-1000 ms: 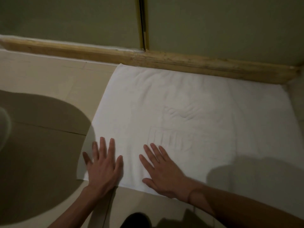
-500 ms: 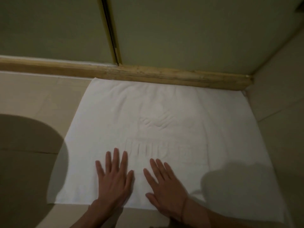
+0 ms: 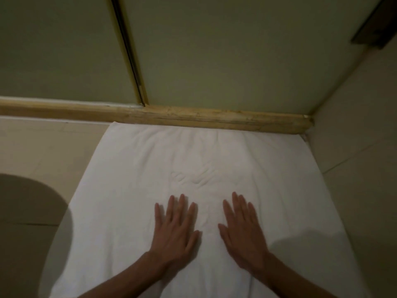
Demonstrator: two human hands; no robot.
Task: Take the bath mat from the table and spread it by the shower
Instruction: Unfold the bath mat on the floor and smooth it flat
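Against the worn wooden shower threshold (image 3: 193, 120), the white rectangular terry bath mat (image 3: 150, 168) lies spread on the beige tiled floor (image 3: 43, 151); left grip (image 3: 174, 229) and right grip (image 3: 242, 231) press it with straight fingers, side by side.

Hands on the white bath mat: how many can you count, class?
2. The left hand lies flat on the bath mat near its middle; the right hand lies flat beside it, apart. No others show.
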